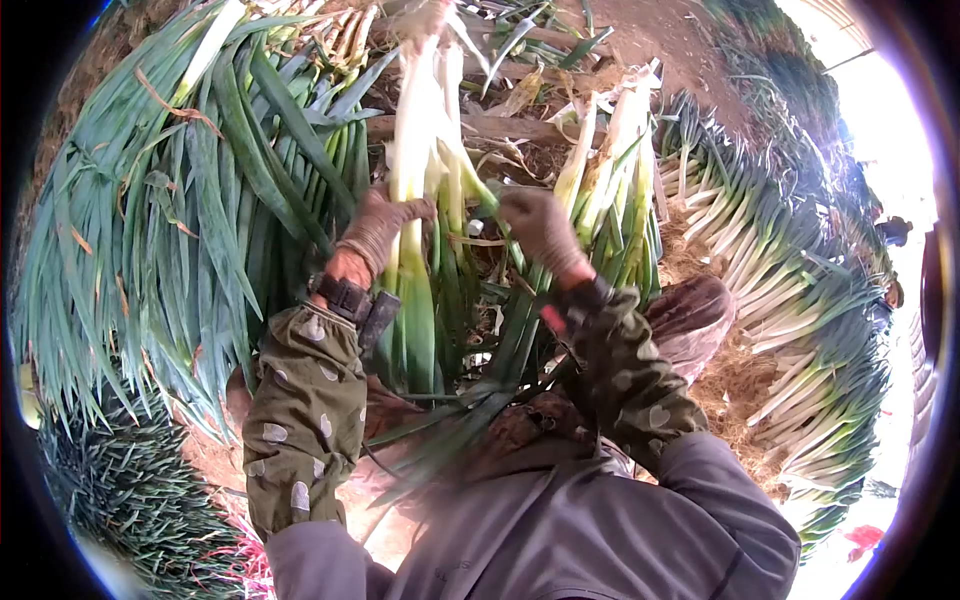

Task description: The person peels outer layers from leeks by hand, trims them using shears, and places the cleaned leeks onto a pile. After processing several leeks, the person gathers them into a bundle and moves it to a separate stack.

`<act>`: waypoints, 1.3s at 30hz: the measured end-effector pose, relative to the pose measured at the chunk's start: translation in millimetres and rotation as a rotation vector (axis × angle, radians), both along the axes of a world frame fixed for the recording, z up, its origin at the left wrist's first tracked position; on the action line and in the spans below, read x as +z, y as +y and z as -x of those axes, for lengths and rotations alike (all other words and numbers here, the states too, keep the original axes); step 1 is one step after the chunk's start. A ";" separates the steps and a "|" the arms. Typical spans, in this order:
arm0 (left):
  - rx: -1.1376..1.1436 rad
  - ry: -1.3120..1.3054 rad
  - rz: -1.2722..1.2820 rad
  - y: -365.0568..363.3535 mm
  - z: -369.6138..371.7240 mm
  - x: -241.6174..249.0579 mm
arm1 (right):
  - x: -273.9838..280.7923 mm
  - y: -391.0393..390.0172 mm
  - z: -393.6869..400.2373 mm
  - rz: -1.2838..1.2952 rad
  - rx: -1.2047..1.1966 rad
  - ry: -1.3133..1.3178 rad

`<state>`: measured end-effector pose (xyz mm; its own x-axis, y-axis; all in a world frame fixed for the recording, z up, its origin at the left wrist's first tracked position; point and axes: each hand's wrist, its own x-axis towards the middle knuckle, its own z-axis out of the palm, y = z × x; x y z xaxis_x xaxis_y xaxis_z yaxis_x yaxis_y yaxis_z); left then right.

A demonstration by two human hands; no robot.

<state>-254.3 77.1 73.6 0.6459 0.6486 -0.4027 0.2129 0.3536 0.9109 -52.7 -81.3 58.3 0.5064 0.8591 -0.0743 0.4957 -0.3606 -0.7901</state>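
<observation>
My left hand [385, 230], in a thin glove, is wrapped round a thick green onion [412, 130] with a long white stem and green leaves hanging down. Its root end points away from me at the top. My right hand [540, 228], gloved too, is closed on a green onion leaf [482, 192] that slants away from the stem. The fingertips are partly hidden. Beside the right hand lie more green onions [625, 150] with peeling, yellowish outer layers.
A large heap of green onions [170, 250] lies on the left. Rows of green onions [740, 240] stretch along the right over straw-strewn ground [735, 390]. A wooden bar [500, 127] crosses behind my hands. Pink strands [245, 560] show at lower left.
</observation>
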 end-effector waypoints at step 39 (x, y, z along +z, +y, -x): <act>0.255 -0.175 -0.028 32.2 -0.8 20.8 | 49.8 87.2 30.0 -0.167 -0.055 0.258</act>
